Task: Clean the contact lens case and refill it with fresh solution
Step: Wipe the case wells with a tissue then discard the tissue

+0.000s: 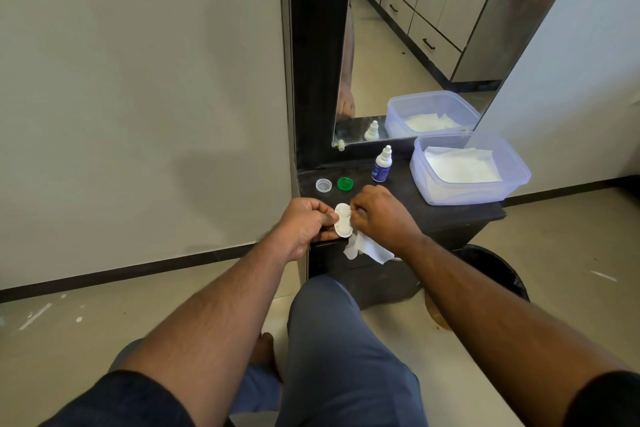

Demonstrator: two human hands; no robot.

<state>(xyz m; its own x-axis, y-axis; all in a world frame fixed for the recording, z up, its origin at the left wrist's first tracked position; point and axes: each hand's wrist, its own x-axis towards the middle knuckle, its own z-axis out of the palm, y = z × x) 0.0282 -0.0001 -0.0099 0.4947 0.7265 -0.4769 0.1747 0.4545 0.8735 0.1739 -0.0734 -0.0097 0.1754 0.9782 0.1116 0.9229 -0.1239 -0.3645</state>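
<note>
we hold the lens case (342, 225) pinched in our left hand (306, 226) just off the counter (408, 199) edge; right hand (379, 215) grips a tissue (367, 248) against it. risk: thin pinch, wiping pressure could pop the case floorward. caps (345, 184) off, solution bottle (382, 165) near.

One lens case (342, 220), two loose caps, clear (323, 185) and green (345, 184), and one solution bottle (382, 165). One tissue-lined plastic tub (512, 180), one wipe (369, 248), two hands, left (306, 224) and right (381, 211).

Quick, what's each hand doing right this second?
Left hand: closed, pinching the white contact lens case.
Right hand: closed, its grip on a white tissue held against the case.
</note>
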